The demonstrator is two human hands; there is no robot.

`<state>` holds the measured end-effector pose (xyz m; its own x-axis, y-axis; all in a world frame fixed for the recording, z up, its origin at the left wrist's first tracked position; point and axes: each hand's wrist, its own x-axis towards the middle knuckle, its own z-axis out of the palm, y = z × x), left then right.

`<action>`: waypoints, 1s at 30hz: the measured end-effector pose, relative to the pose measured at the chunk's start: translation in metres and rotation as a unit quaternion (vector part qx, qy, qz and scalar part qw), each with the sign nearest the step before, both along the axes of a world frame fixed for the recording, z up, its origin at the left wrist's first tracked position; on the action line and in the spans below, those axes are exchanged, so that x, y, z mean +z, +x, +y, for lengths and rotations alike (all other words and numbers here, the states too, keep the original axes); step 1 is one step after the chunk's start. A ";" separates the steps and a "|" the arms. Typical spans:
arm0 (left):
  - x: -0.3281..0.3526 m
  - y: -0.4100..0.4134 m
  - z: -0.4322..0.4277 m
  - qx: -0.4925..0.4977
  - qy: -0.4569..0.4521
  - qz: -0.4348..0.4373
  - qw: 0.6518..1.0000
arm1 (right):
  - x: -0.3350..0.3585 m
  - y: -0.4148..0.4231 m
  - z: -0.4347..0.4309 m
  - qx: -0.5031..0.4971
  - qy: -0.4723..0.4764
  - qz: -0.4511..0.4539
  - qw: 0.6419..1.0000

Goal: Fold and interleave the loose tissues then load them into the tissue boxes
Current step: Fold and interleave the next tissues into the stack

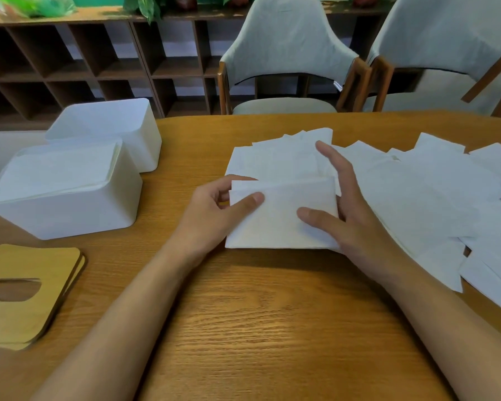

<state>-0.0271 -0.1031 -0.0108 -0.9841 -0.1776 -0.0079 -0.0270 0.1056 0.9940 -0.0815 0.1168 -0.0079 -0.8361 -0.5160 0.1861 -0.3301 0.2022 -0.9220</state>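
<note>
Starting at the left, two wooden slotted lids (26, 293) lie stacked on the tabletop (258, 328), off their boxes. Behind them the near tissue box (64, 198) is filled to its rim with flat tissues, while the far tissue box (107, 125) looks empty, so roughly half the loading seems done. In the middle, the left hand (214, 209) pinches the left edge of a folded tissue (281, 218), thumb on top and fingers curled beneath. The right hand (344, 209) presses its thumb on the tissue's right part, its fingers straight and spread above the edge. The tissue rests on the tabletop over the near end of a fanned row. Further right, many loose tissues (431, 198) lie spread and overlapping (a large share of the work, I judge): folding, interleaving, filling the second box and fitting both lids remain.
</note>
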 end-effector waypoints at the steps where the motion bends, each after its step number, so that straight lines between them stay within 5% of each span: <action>1: -0.002 0.000 0.000 0.006 0.008 0.001 1.000 | 0.003 0.000 0.003 0.026 0.016 -0.009 1.000; 4: -0.004 -0.001 0.001 0.022 0.009 0.009 1.000 | 0.009 -0.002 0.010 0.072 0.038 -0.038 0.996; 17: 0.009 -0.029 0.077 0.083 -0.031 0.080 0.993 | 0.017 -0.023 0.089 -0.094 0.034 0.058 0.993; 21: -0.004 -0.042 0.111 0.072 -0.180 0.129 0.972 | 0.020 -0.038 0.134 -0.163 0.009 0.057 0.985; 25: -0.017 -0.051 0.136 -0.046 -0.369 0.189 0.909 | 0.013 -0.049 0.163 -0.196 0.000 0.038 0.980; 30: -0.019 -0.058 0.148 -0.108 -0.376 0.189 0.901 | 0.008 -0.059 0.184 -0.223 -0.028 0.030 0.974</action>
